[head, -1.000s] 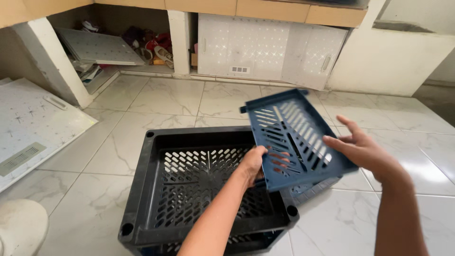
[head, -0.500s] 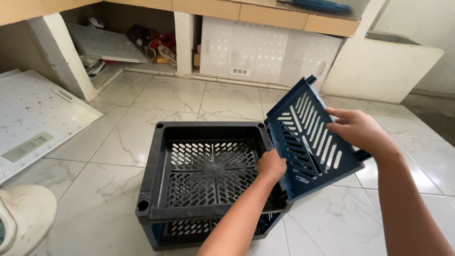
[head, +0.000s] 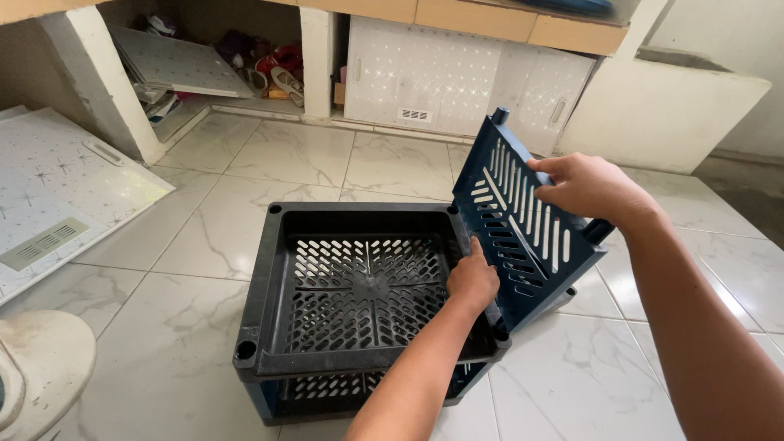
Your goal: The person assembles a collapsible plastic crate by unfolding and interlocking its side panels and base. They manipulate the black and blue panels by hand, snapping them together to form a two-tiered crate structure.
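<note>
A dark blue slatted plastic panel (head: 523,220) stands tilted against the right side of a black perforated plastic tray (head: 269,269). My right hand (head: 592,188) grips the panel's upper right edge. My left hand (head: 474,278) clasps the panel's lower left edge where it meets the tray's right rim. The black tray sits on top of a blue lower frame (head: 269,404) on the floor.
White marble floor tiles (head: 188,245) surround the tray. A white panel with a vent (head: 49,188) lies on the floor at left. White cabinet doors (head: 457,82) and an open shelf with shoes (head: 278,65) are at the back. A pale round object (head: 33,376) sits at lower left.
The blue panel has swung from a flatter tilt above the tray to a steeper stand at the tray's right edge. Both hands moved with it, and the view came closer.
</note>
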